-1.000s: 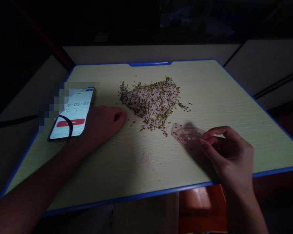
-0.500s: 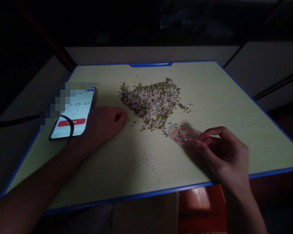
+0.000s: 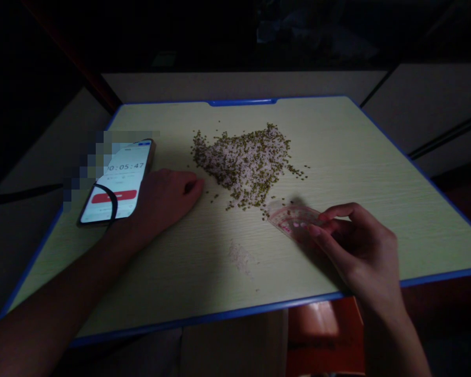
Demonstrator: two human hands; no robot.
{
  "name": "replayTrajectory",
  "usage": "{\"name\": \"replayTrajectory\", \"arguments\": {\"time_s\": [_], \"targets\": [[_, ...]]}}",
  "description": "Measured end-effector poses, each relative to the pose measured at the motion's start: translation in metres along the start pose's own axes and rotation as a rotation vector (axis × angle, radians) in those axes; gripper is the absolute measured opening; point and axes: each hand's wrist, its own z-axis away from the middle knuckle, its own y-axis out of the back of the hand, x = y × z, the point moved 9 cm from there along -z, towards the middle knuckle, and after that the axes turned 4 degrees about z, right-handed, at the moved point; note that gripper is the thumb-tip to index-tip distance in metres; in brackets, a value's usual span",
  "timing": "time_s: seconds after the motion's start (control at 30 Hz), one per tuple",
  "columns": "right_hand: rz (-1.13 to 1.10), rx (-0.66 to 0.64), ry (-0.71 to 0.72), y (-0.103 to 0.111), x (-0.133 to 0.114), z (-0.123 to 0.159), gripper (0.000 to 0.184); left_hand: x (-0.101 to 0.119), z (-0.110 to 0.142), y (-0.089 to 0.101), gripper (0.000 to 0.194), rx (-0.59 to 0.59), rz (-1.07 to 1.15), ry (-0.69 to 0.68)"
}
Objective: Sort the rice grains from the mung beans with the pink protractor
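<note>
A heap of small green beans mixed with pale grains [image 3: 243, 165] is spread over the middle of the table. My right hand [image 3: 367, 251] pinches a clear half-round protractor [image 3: 294, 219] with pink markings between thumb and fingers. The protractor is tilted low over the table, its far edge close to a few stray beans at the near right of the heap. Resting on the table left of the heap, my left hand [image 3: 167, 196] is curled in a loose fist, with nothing visible in it.
A phone [image 3: 115, 183] showing a timer lies by my left wrist, a black cord crossing it. A thin patch of pale grains [image 3: 241, 256] lies nearer me. The table [image 3: 172, 293] has a blue rim; an orange-red object [image 3: 324, 335] shows below its front edge.
The protractor and my right hand have shifted slightly left, toward the stray beans. My left hand has stayed in place, and the heap looks the same.
</note>
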Motion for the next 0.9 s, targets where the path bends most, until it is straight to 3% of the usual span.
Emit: {"name": "replayTrajectory", "arguments": {"time_s": [0.13,0.3,0.57,0.77,0.9], "targets": [[0.005,0.017,0.006,0.003,0.0,-0.001,0.017,-0.003,-0.003,-0.003,0.044,0.013,-0.004,0.037],[-0.034,-0.061,0.02,-0.003,-0.001,0.001,0.016,-0.004,-0.003,-0.002,0.042,0.028,0.0,0.03],[-0.019,-0.005,0.038,0.0,-0.002,0.001,0.016,-0.005,-0.002,-0.002,0.043,0.029,0.006,0.036],[-0.014,-0.12,0.104,-0.01,-0.009,0.004,0.018,-0.005,-0.003,-0.003,0.044,0.016,0.009,0.045],[-0.075,-0.02,0.07,-0.002,-0.008,0.004,0.017,-0.004,-0.003,-0.003,0.046,0.029,0.009,0.021]]}}
